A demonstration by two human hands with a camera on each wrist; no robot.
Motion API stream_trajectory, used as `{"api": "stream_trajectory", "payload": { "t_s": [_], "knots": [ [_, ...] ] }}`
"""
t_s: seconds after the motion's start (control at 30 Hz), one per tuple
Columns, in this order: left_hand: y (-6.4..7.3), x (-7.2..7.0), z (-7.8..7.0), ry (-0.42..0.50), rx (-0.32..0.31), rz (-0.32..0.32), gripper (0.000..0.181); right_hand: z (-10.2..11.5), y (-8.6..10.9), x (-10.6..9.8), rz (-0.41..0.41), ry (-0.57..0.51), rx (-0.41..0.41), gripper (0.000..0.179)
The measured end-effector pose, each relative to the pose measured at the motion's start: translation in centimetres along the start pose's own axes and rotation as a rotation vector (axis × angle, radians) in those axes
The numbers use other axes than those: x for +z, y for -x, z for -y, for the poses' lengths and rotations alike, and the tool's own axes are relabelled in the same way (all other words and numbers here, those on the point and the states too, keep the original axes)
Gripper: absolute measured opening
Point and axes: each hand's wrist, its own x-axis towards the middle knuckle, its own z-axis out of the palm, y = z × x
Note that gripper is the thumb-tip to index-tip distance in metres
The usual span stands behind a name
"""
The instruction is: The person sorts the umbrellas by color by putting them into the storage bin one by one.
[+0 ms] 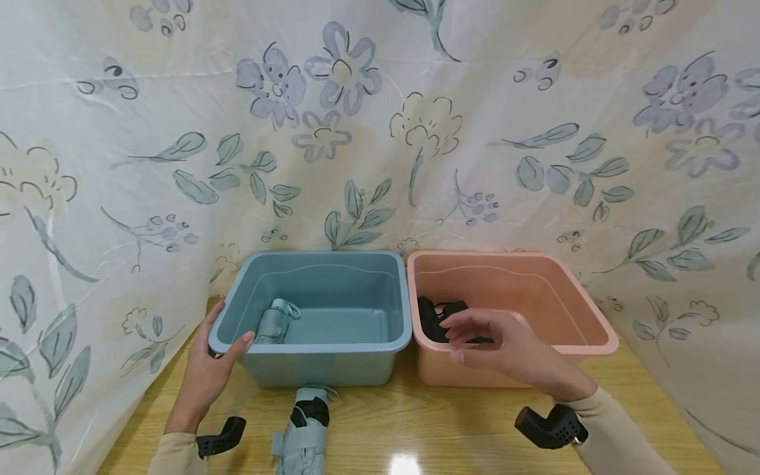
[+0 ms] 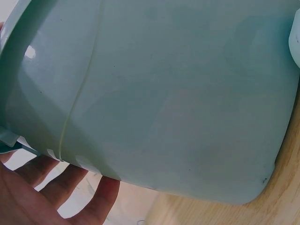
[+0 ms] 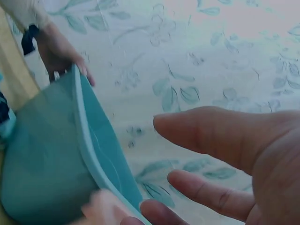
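In the head view my left hand [image 1: 204,369] grips the front left corner of a blue plastic bin [image 1: 326,348], thumb over the rim. The left wrist view has its fingers [image 2: 70,187] along the bin's outer wall. Inside the bin lies a light blue cylindrical item with a loop [image 1: 274,323], resembling a folded umbrella. My right hand [image 1: 499,346] hovers above the front rim of a pink bin [image 1: 505,287], thumb and fingers apart with nothing between them. Beyond its fingertips, black items [image 1: 429,322] lie in that bin, partly hidden; their kind is unclear.
A folded light blue umbrella [image 1: 303,448] with a black section lies on the wooden table [image 1: 368,435] before the blue bin, cut off by the frame's lower edge. A floral sheet [image 1: 380,132] hangs behind both bins and along the sides.
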Motion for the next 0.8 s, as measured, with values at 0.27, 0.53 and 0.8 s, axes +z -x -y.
{"api": "stream_trajectory", "payload": {
  "t_s": [0.27,0.53,0.8],
  "knots": [
    [0.0,0.0,-0.2,0.01,-0.001,0.0,0.092,-1.0,0.4,5.2,0.108,-0.182,0.023,0.041],
    [0.1,-0.1,-0.1,0.004,0.005,-0.003,0.092,-4.3,-0.8,12.7,0.188,-0.322,0.071,0.04],
    [0.0,-0.1,-0.1,-0.004,0.003,-0.002,0.092,-12.5,-3.7,21.2,0.222,-0.281,0.067,0.062]
  ]
}}
